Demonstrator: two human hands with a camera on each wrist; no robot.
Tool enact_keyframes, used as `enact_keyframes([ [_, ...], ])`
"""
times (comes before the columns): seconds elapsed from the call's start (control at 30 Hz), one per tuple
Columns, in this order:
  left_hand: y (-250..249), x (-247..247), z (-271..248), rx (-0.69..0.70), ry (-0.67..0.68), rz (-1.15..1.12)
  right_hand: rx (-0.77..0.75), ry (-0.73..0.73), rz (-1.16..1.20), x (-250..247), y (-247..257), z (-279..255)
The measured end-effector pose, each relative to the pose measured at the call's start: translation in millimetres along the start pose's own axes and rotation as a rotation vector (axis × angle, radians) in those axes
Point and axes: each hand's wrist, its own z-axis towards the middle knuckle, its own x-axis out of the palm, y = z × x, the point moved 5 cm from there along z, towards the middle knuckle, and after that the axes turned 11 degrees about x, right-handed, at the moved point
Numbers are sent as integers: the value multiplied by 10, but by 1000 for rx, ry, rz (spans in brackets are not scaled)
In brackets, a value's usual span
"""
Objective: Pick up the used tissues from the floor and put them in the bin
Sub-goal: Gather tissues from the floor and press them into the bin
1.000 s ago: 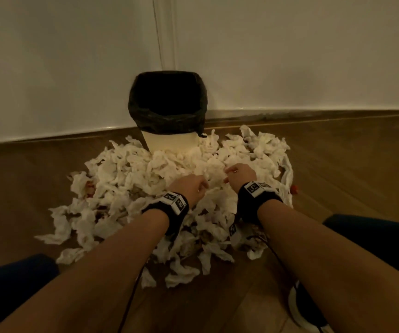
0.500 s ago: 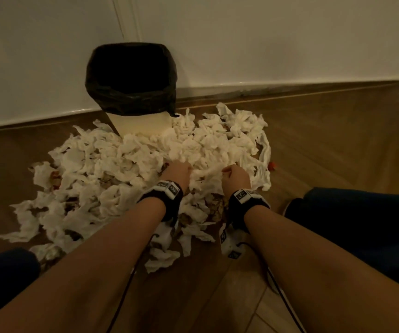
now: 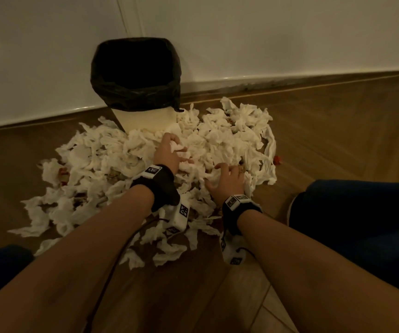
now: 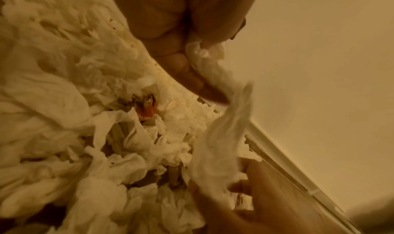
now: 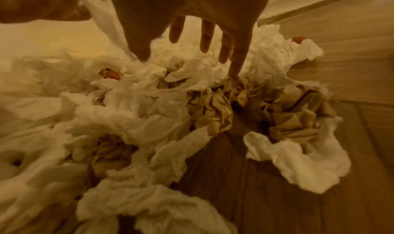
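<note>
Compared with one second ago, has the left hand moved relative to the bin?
Yes. The left hand has moved forward through the tissues toward the bin and now sits close to its base, gripping tissue.

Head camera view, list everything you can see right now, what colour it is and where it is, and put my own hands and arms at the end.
Tissues: too many to count, white, crumpled, heaped on the floor in front of the bin.
Brown paper: several crumpled pieces, among the tissues near the right hand.
Bin: one, cream body with a black liner, against the wall behind the heap.
Red scrap: one, small, on the floor at the heap's right edge.
Floor: brown wood.
Wall: white.
Trousers: dark blue, on the right.
Left hand: grips a tissue.
Right hand: fingers spread, resting on the heap.
Wrist straps: two, black.
</note>
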Motion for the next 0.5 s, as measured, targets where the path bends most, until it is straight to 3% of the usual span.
enact_keyframes([
  [0.13,-27,-164,49,81,-25,184,7,116,-184,100,21,1],
  [0.23,8,-227,86,-19,69,374,8,103,-225,68,51,70],
  [0.3,30,-254,71,-107,107,358,-2,146,-196,42,62,133],
  [0.37,12,-284,52,-109,98,297,-7,219,-152,8,75,181],
  [0.5,38,-363,55,-111,59,111,165,279,160,-128,-11,260],
])
